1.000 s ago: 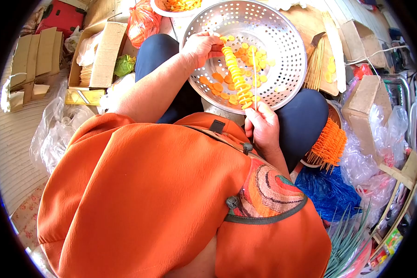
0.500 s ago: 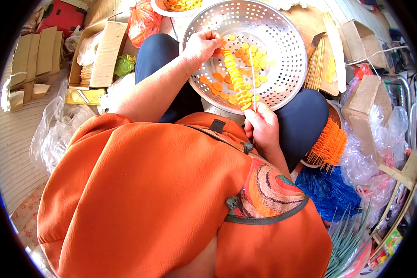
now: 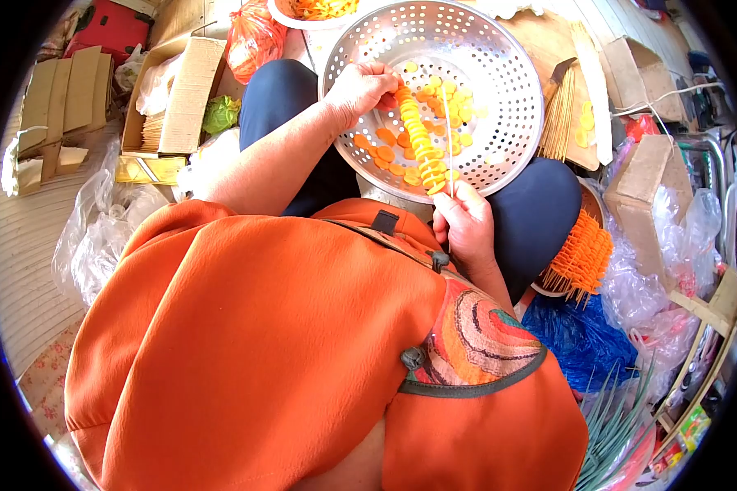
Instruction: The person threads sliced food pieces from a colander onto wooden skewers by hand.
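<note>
At the colander (image 3: 506, 78), a row of slices (image 3: 418, 137) is clamped in left fingers (image 3: 381, 80) and a skewer (image 3: 448, 123) in right fingers (image 3: 467, 198), seemingly for steadiness.

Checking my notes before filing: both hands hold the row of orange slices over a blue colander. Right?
Not blue: the head view shows a silver colander. The left hand and right hand do hold the row of orange slices over it.
</note>
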### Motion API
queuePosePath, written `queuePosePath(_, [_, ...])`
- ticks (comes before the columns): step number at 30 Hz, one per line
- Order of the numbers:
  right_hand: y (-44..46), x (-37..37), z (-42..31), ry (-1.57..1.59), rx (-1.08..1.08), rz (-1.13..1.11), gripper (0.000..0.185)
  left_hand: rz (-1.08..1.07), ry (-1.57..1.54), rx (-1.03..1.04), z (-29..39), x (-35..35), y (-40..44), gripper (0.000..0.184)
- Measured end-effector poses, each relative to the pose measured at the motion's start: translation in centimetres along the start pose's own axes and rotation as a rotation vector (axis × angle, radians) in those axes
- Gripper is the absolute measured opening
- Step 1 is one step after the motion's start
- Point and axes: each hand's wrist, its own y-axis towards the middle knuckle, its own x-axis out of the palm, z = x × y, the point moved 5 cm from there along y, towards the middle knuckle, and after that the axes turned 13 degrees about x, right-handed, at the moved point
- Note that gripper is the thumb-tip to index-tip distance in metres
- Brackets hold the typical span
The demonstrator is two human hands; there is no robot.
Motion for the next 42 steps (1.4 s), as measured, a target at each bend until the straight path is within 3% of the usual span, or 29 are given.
queuePosePath(16, [0.0, -0.2, -0.4, 0.135, -0.073, 0.056, 0.009, 0.03, 0.039, -0.002, 0.0, 0.1, -0.2, 0.018])
queuePosePath(23, [0.2, -0.4, -0.2, 0.186, -0.089, 0.081, 0.009, -0.189, 0.407, 0.034, -0.7, 1.2, -0.5, 0.017])
queuePosePath(26, [0.2, -0.4, -0.3, 0.185, -0.093, 0.077, 0.01, -0.354, 0.627, 0.148, -1.5, 2.1, -0.7, 0.019])
queuePosePath(33, [0.3, -0.4, -0.2, 0.179, -0.078, 0.075, 0.01, -0.619, 0.875, 0.214, -2.1, 3.9, -2.1, 0.028])
queuePosePath(42, [0.3, -0.4, -0.2, 0.182, -0.067, 0.088, 0.01, -0.588, 0.964, 0.176, -1.8, 4.2, -2.0, 0.032])
